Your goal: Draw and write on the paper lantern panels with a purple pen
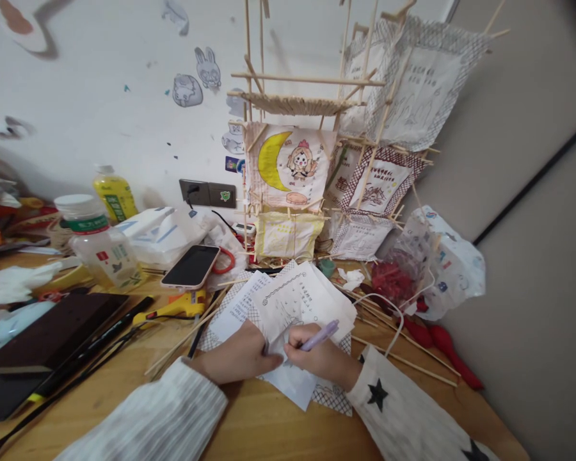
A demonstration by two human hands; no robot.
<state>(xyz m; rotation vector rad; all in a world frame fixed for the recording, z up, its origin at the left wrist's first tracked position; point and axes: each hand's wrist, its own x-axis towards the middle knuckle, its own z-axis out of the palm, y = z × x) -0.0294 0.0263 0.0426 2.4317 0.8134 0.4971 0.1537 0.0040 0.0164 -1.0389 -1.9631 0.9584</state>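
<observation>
A drawing sheet (288, 298) with written characters and a wavy black line lies on top of a small stack of papers. My left hand (242, 355) rests on its lower left part, thumb stretched out flat; the other fingers are mostly hidden. Between the fingers of my right hand (310, 352) is a light purple pen (320, 335), its writing end down at the sheet and hidden by the hand. Beneath are a sheet with blue handwriting (235, 310) and papers with a crosshatched border (333, 398).
Behind the papers stands a stick frame (307, 82) hung with drawn panels. To the left are a phone (191, 267), a yellow glue gun (175, 307), a bottle (100, 250) and a dark notebook (48, 330). Thin sticks (413, 365) and plastic bags (448, 269) are on the right.
</observation>
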